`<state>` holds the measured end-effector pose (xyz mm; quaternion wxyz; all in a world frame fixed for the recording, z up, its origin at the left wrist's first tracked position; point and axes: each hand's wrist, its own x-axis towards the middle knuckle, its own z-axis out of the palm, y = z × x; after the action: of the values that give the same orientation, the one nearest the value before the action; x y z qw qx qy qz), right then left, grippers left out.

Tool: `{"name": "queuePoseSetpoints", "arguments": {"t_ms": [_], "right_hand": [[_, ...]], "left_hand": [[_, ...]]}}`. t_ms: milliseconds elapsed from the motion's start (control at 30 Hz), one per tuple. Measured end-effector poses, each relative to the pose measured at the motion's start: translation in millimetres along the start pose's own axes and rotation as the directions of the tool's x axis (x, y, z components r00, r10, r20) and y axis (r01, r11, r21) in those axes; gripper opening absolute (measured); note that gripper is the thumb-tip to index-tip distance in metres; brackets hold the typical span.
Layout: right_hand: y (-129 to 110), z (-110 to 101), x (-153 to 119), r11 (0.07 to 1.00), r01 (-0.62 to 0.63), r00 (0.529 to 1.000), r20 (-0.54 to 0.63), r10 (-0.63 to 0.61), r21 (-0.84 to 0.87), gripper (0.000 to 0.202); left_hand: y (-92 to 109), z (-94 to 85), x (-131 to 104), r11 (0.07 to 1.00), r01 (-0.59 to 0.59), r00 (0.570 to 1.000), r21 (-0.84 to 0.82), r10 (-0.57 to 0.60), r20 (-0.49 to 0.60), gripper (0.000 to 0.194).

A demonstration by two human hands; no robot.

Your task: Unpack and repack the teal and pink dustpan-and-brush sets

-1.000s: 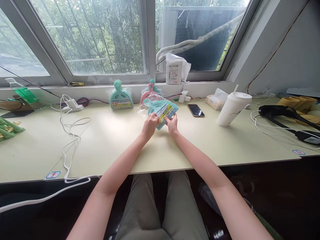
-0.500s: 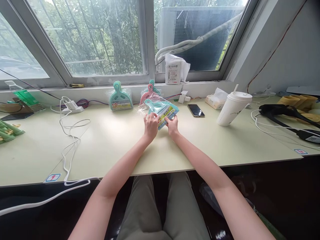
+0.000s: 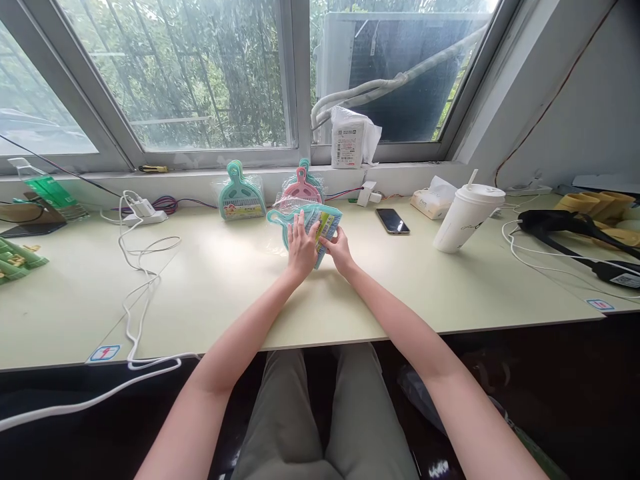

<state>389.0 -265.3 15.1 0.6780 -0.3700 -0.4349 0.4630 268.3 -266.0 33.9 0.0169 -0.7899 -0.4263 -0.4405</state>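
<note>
Fingers of both hands point(image 3: 320, 248) clasp the teal packaged dustpan point(image 3: 306, 224), arms outstretched.

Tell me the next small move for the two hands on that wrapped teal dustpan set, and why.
Probably peel the clear wrap open at the near edge. Both hands, left hand and right hand, already pinch the teal plastic dustpan set in clear wrap with a yellow label, tilted on edge above the pale green desk. The wrap looks unopened, though its seam is too small to make out.

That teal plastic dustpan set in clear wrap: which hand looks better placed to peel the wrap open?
Probably the right hand: it pinches the teal wrapped dustpan set at its labelled edge, while the left hand lies flat across it.
</note>
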Motion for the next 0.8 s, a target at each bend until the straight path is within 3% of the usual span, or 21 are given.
{"name": "queuePoseSetpoints", "arguments": {"t_ms": [200,433,800], "right_hand": [[-0.9,3.6,-5.8,0.999,0.0,0.996,0.092,0.005,-0.044,0.055],[-3.1,2.9,-3.4,0.999,0.008,0.998,0.066,-0.005,-0.042,0.058],[-0.9,2.3,-3.9,0.999,-0.005,0.997,0.083,0.008,-0.041,0.063]], "left_hand": [[-10.9,1.0,5.8,0.998,-0.024,0.99,-0.054,0.031,0.137,0.061],[-9.9,7.6,3.6,0.975,-0.089,0.985,-0.202,0.117,0.13,0.065],[-5.3,-3.0,4.0,0.997,-0.081,0.989,0.013,0.079,0.122,0.062]]}}
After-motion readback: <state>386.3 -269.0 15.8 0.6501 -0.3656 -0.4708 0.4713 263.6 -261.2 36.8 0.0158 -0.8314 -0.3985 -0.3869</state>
